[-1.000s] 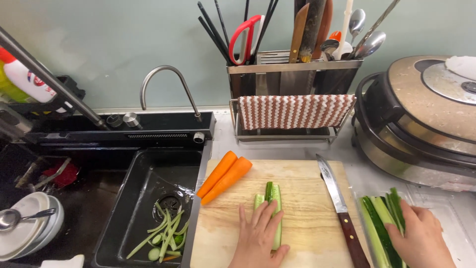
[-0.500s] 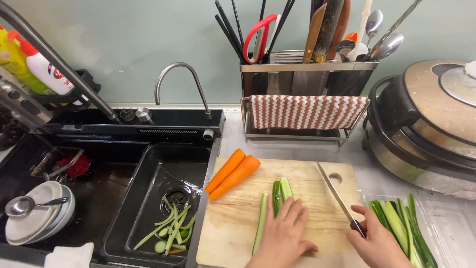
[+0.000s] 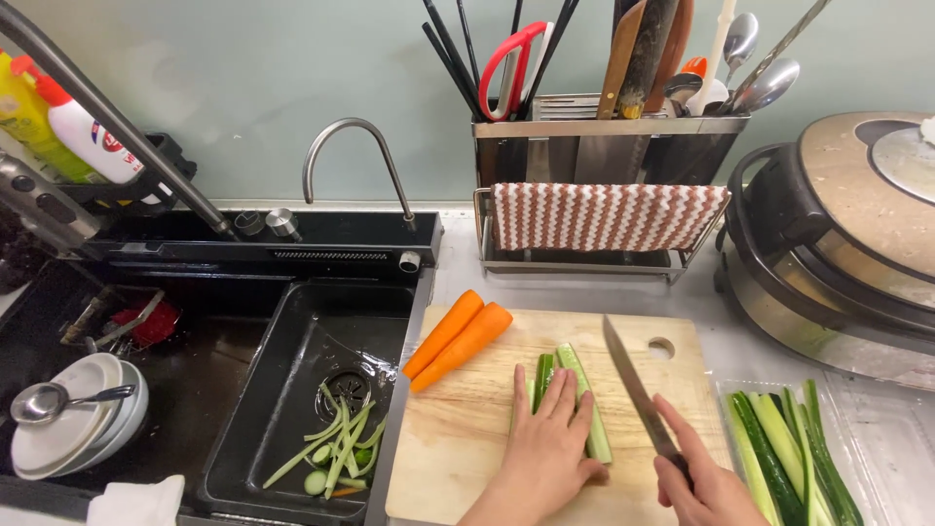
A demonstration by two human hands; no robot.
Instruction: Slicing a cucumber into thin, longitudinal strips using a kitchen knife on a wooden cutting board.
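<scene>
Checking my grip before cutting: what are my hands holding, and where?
Right hand grips the knife by its handle; left hand presses the cucumber pieces flat.

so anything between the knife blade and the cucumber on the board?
Nothing visible. The knife in the right hand hangs just right of the cucumber; the left hand lies on the cucumber's near part, left of the blade.

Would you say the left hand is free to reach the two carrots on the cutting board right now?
Probably yes: the left hand only presses on the cucumber pieces, and bare cutting board lies between it and the carrots, with nothing in between.
</scene>
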